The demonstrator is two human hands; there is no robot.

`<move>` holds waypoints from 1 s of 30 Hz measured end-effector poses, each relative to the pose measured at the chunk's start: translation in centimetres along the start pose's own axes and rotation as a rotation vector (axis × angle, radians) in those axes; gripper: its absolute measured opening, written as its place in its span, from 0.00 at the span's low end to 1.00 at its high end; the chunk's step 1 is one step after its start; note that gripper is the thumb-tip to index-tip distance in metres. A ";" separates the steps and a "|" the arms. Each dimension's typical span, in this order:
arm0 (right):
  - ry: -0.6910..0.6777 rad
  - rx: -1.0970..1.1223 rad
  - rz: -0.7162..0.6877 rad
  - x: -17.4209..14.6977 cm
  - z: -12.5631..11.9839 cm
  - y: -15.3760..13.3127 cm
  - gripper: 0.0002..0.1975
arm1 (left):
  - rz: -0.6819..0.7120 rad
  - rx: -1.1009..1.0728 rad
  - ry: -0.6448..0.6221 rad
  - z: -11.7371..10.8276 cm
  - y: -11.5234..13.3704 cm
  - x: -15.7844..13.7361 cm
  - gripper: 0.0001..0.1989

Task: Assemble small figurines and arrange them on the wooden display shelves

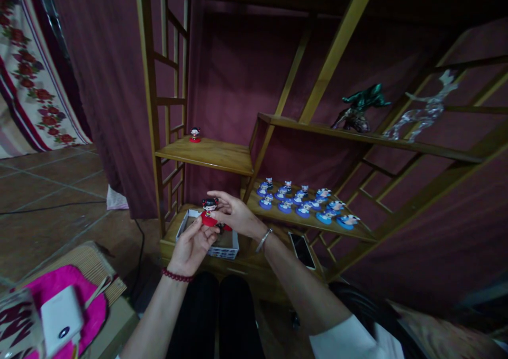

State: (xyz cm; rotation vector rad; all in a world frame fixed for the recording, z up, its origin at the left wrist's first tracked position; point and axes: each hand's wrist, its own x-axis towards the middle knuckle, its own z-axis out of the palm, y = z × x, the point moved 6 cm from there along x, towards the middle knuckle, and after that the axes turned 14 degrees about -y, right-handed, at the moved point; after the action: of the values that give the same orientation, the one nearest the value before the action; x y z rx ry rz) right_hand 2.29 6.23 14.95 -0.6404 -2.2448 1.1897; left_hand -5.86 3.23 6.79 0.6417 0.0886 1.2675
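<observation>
A small figurine [209, 206] with black hair buns and a red base is held upright between my two hands. My left hand [194, 248] pinches its red base from below and the left. The fingers of my right hand [234, 213] close on it from the right side. Beneath them sits an open box [224, 252] with a patterned side, where another red piece partly shows behind my right hand. A similar red-based figurine [194, 134] stands at the left of the small upper shelf [214, 155].
Several blue-purple figurines [286, 205] stand in rows on the right shelf. Above are a dark green horse-like statue [361, 107] and a clear deer figure [426, 110]. A phone [301, 250] lies at the lower shelf's right. A white power bank [61, 319] rests on pink cloth at left.
</observation>
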 end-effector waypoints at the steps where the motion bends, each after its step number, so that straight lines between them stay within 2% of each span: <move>1: -0.003 0.002 -0.004 0.0 -0.1 0.0 0.25 | 0.003 -0.003 -0.012 0.1 0.1 0.1 0.08; 8: 0.034 -0.077 -0.053 0.3 -0.7 -0.9 0.25 | 0.014 0.002 -0.034 1.0 0.9 0.8 0.07; 14: 0.057 -0.046 -0.095 0.9 -1.0 -1.3 0.29 | 0.028 0.028 -0.061 1.7 1.6 0.8 0.07; 17: 0.053 -0.045 -0.085 1.2 -0.8 -1.5 0.20 | 0.039 0.053 -0.063 1.9 2.0 0.8 0.07; 19: 0.055 -0.119 -0.077 1.4 -0.6 -2.0 0.12 | 0.044 0.096 -0.073 2.1 2.6 1.1 0.07; 22: 0.069 -0.242 -0.073 2.2 -0.4 -2.2 0.08 | 0.034 0.185 -0.101 1.8 3.8 1.9 0.12; 25: 0.095 -0.248 -0.021 2.9 -0.3 -0.6 0.09 | 0.020 0.171 -0.018 -0.3 4.9 2.1 0.13; 30: 0.203 -0.097 0.115 2.7 1.0 5.2 0.12 | 0.107 0.128 0.091 -5.9 7.1 -0.3 0.19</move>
State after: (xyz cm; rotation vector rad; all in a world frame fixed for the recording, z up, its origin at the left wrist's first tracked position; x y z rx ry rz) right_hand 0.47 9.98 10.65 -0.8975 -2.1277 1.0225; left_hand -14.38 6.36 5.36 0.7063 0.2148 1.4022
